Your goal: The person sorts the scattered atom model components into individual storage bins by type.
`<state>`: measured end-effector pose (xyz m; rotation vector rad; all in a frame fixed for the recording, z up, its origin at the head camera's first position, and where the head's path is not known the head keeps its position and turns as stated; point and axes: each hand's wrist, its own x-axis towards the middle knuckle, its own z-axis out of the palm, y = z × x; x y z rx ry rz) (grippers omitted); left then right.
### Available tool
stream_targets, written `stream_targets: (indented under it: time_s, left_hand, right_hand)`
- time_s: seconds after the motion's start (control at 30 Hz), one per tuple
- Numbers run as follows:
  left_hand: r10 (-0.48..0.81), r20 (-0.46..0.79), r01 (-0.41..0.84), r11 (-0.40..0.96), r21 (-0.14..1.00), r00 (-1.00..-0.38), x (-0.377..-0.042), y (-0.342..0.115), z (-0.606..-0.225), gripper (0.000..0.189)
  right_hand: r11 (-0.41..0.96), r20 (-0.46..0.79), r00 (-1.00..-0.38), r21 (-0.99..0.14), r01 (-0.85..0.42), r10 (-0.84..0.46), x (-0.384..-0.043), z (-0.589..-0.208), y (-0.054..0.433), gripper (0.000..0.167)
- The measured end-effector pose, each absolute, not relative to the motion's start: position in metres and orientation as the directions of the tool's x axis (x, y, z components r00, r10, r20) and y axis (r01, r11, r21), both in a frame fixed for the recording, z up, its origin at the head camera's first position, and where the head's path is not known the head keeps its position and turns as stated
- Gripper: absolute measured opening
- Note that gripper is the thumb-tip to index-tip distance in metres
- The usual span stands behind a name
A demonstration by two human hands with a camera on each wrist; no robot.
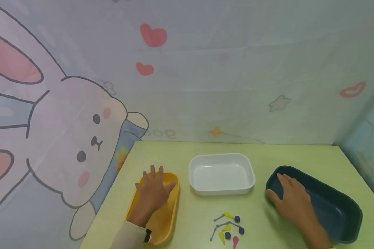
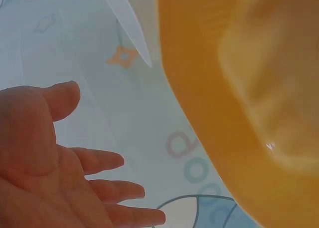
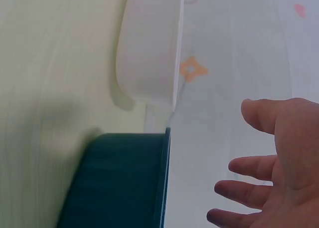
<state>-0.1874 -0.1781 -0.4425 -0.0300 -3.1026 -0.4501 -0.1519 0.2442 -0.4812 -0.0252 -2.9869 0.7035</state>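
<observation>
My left hand [image 1: 154,193], its fingers spread, hovers above the yellow tray [image 1: 173,221] and holds nothing. Over the near left end of the dark teal tray [image 1: 346,204] is my right hand [image 1: 294,200], fingers extended and nothing in its grasp. Between the two hands, small pieces lie loose on the table: several dark purple balls [image 1: 237,219], yellow drop-shaped pieces [image 1: 226,228], a pink drop-shaped piece [image 1: 235,241] and thin lilac sticks [image 1: 213,234]. In the wrist views both palms appear with the fingers apart from the tray walls.
A white tray [image 1: 222,191] stands at the middle back, between the yellow and teal ones. The pale green table [image 1: 162,154] ends at a printed cloth backdrop [image 1: 205,86] with a rabbit drawing at left. Another cloth wall [image 1: 367,162] borders the right side.
</observation>
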Motion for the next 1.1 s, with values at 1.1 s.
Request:
stream_targets:
  time_s: [1.1]
  left_hand:
    - [-0.16,-0.024,-0.158,0.923,0.35,-0.987,-0.173,-0.227,-0.452,0.065]
  right_hand:
    - [0.876,0.256,-0.967,-0.464,-0.128,-0.005,-0.144,-0.495,0.186,0.039]
